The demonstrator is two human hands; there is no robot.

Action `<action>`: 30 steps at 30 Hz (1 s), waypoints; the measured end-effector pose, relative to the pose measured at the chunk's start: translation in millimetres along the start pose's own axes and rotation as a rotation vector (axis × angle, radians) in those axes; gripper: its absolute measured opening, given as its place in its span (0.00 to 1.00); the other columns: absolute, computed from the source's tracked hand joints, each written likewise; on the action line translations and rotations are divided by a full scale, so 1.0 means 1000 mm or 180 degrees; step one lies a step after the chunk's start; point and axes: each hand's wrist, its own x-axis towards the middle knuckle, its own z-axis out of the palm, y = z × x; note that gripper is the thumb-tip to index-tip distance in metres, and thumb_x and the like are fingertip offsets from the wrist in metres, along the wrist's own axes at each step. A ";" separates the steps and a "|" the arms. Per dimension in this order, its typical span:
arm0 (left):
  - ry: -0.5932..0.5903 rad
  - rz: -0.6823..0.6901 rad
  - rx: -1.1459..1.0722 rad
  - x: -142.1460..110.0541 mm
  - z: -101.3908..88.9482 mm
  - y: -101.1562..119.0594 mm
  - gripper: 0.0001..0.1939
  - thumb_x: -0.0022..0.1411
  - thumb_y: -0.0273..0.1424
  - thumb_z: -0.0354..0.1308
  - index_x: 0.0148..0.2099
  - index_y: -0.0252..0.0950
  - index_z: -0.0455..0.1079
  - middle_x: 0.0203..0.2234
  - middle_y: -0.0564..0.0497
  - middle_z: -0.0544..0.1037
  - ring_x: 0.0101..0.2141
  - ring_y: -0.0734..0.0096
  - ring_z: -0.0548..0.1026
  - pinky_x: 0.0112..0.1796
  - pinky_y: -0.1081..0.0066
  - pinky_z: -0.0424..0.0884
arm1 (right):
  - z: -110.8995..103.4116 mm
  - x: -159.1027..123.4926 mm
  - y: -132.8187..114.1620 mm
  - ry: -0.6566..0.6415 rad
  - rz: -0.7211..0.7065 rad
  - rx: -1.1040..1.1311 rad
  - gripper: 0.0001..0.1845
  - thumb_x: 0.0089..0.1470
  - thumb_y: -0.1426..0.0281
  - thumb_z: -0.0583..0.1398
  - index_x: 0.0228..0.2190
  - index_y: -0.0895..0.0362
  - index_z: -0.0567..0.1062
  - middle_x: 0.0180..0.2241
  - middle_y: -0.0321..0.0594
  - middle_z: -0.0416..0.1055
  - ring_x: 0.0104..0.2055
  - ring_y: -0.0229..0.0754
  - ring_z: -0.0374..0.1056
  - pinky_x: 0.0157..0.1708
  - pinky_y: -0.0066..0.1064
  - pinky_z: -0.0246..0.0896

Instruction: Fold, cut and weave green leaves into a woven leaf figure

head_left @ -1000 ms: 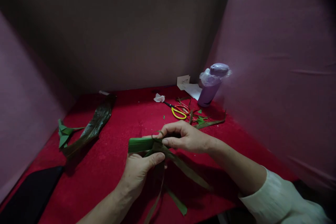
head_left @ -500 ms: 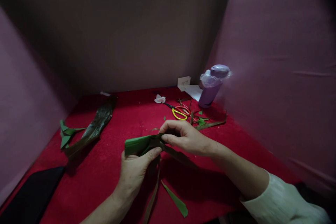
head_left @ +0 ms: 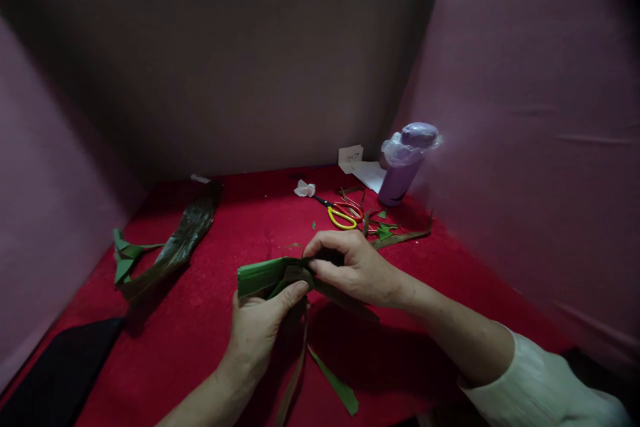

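A bundle of folded leaf strips [head_left: 263, 275], green at its left end and darker toward the middle, is held over the red cloth. My left hand [head_left: 255, 327] grips it from below, thumb pressed on top. At the bundle's right end, my right hand [head_left: 347, 267] pinches a thin dark strip between thumb and forefinger. A fine loop stands up just left of those fingertips. Long brownish strips [head_left: 294, 380] trail down and to the right from the bundle. Below it, a narrow green leaf piece [head_left: 337, 383] lies on the cloth. My left fingers are mostly hidden behind the bundle.
Scissors [head_left: 343, 215] with red and yellow handles lie beyond my right hand, beside leaf scraps [head_left: 385, 232]. Behind stand a purple cup [head_left: 397, 180] and white papers [head_left: 369, 175]. At left are a long dark leaf [head_left: 187, 233], a folded green leaf [head_left: 125, 255] and a black flat object [head_left: 65, 367].
The bundle and my left hand have shifted slightly left. My right fingers have drawn the thin strip a little, and its loop looks smaller than half a second ago.
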 end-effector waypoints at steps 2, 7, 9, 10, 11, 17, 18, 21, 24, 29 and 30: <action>0.0010 0.0046 -0.0026 0.000 0.001 0.001 0.09 0.42 0.28 0.69 0.31 0.37 0.78 0.26 0.54 0.81 0.26 0.73 0.76 0.31 0.77 0.73 | 0.002 -0.001 0.000 -0.0025 0.0083 0.0067 0.07 0.48 0.80 0.55 0.29 0.60 0.72 0.22 0.31 0.65 0.24 0.30 0.59 0.24 0.22 0.54; 0.0095 0.0090 -0.0025 0.000 0.002 0.002 0.10 0.42 0.28 0.69 0.32 0.37 0.78 0.27 0.54 0.82 0.28 0.73 0.77 0.32 0.77 0.73 | 0.006 0.000 0.000 -0.0114 0.0251 0.0501 0.05 0.52 0.72 0.59 0.33 0.60 0.72 0.26 0.33 0.66 0.27 0.32 0.59 0.27 0.23 0.55; 0.0116 0.0076 -0.0016 0.000 0.001 0.002 0.11 0.41 0.27 0.70 0.32 0.37 0.78 0.27 0.54 0.82 0.28 0.72 0.77 0.33 0.77 0.73 | 0.007 0.001 0.001 -0.0167 0.0328 0.0713 0.07 0.51 0.70 0.60 0.33 0.60 0.73 0.27 0.34 0.67 0.28 0.32 0.59 0.29 0.24 0.55; 0.0110 0.0053 -0.0005 0.000 0.001 0.003 0.11 0.40 0.27 0.70 0.31 0.37 0.78 0.27 0.54 0.82 0.28 0.72 0.77 0.33 0.77 0.73 | 0.007 0.001 0.002 -0.0169 0.0355 0.0745 0.06 0.50 0.70 0.61 0.32 0.60 0.73 0.26 0.33 0.66 0.28 0.32 0.59 0.29 0.24 0.55; 0.0091 0.0030 0.0005 0.000 0.001 0.003 0.11 0.40 0.27 0.70 0.31 0.37 0.78 0.27 0.54 0.82 0.28 0.72 0.77 0.33 0.77 0.73 | 0.008 0.001 0.003 -0.0150 0.0355 0.0721 0.05 0.50 0.70 0.61 0.30 0.60 0.73 0.26 0.33 0.66 0.28 0.32 0.59 0.28 0.24 0.54; -0.0227 -0.0041 -0.0081 0.001 0.001 0.006 0.11 0.42 0.26 0.69 0.32 0.35 0.78 0.28 0.52 0.82 0.28 0.71 0.77 0.32 0.76 0.73 | 0.010 0.002 0.008 -0.0080 0.0303 0.0677 0.04 0.50 0.71 0.60 0.27 0.60 0.72 0.24 0.32 0.63 0.27 0.32 0.56 0.27 0.24 0.52; -0.0293 -0.0038 -0.0101 0.001 0.001 0.006 0.12 0.43 0.27 0.69 0.34 0.35 0.78 0.29 0.51 0.82 0.29 0.71 0.77 0.32 0.76 0.73 | 0.010 0.003 0.009 -0.0086 0.0360 0.0770 0.04 0.50 0.71 0.60 0.27 0.60 0.71 0.23 0.32 0.62 0.26 0.32 0.56 0.26 0.24 0.51; -0.0516 0.0094 -0.0228 0.001 -0.001 0.007 0.18 0.46 0.27 0.67 0.43 0.36 0.76 0.35 0.49 0.81 0.35 0.67 0.77 0.38 0.72 0.73 | 0.006 0.005 0.011 -0.0155 0.0558 0.1146 0.07 0.49 0.69 0.61 0.26 0.60 0.70 0.22 0.31 0.61 0.24 0.31 0.54 0.24 0.24 0.51; -0.0620 0.0099 -0.0394 -0.001 -0.004 0.010 0.25 0.47 0.26 0.67 0.50 0.38 0.71 0.40 0.48 0.79 0.41 0.63 0.76 0.42 0.70 0.72 | 0.002 0.006 0.013 -0.0178 0.0661 0.1417 0.10 0.49 0.66 0.61 0.27 0.60 0.70 0.22 0.32 0.62 0.23 0.30 0.55 0.23 0.24 0.50; -0.0887 -0.0414 -0.0948 -0.006 -0.004 0.020 0.19 0.56 0.33 0.59 0.51 0.36 0.70 0.42 0.43 0.78 0.38 0.61 0.77 0.37 0.66 0.74 | -0.002 0.009 0.018 -0.0019 0.0721 0.1560 0.12 0.47 0.64 0.63 0.27 0.60 0.70 0.20 0.30 0.62 0.21 0.29 0.55 0.21 0.22 0.48; -0.0869 -0.0450 -0.1115 -0.006 -0.004 0.022 0.18 0.58 0.36 0.57 0.50 0.36 0.71 0.43 0.43 0.78 0.38 0.60 0.77 0.38 0.65 0.74 | -0.003 0.009 0.019 -0.0015 0.0737 0.1603 0.12 0.47 0.64 0.63 0.27 0.60 0.70 0.20 0.30 0.63 0.20 0.29 0.55 0.20 0.22 0.48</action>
